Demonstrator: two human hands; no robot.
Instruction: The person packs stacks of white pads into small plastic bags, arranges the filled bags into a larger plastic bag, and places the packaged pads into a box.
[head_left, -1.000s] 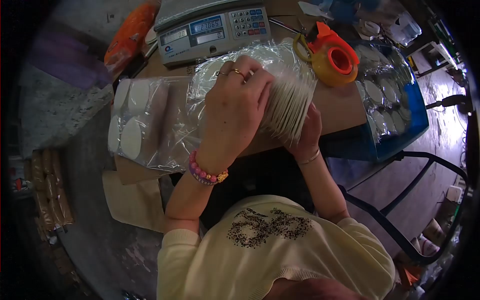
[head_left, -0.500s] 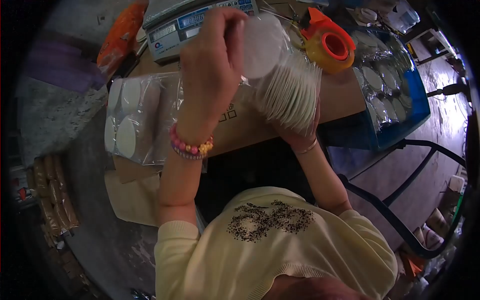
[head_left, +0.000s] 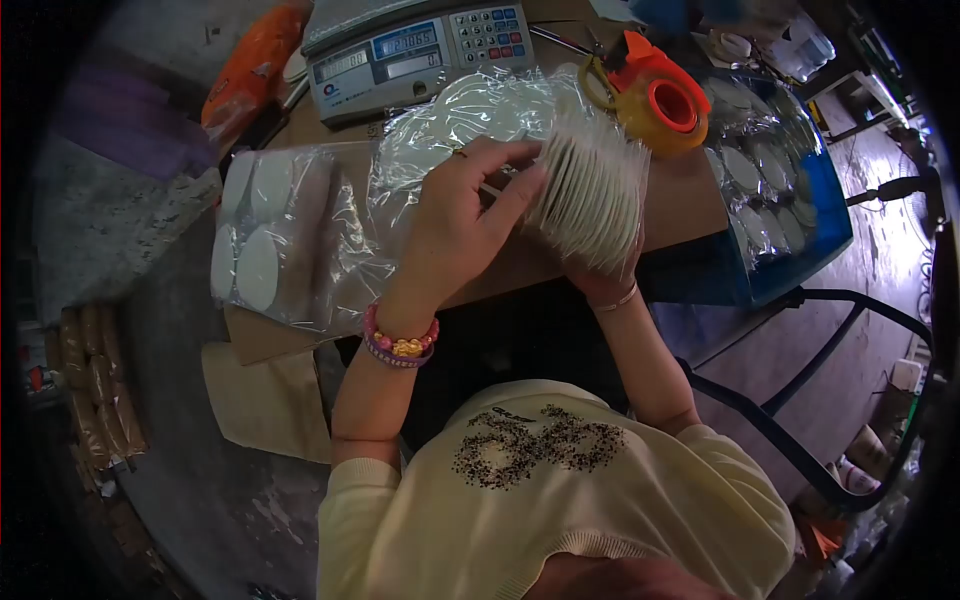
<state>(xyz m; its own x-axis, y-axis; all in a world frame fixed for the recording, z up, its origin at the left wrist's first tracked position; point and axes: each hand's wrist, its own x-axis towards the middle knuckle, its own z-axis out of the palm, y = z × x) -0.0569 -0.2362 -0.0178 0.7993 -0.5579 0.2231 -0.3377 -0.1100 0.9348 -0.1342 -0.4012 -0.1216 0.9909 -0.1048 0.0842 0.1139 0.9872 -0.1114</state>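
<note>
White discs (head_left: 592, 195) stand fanned in a thick stack, gripped from beneath and behind by the fingers of the right hand (head_left: 603, 280). The left hand (head_left: 462, 220) has its thumb and forefinger partly bent at the stack's left edge; whether they pinch a disc, I cannot tell. Clear plastic packs (head_left: 470, 115) lie just beyond. Behind them, the scale (head_left: 420, 62) shows lit digits too blurred to read surely, a numbered keypad and a small unreadable logo.
</note>
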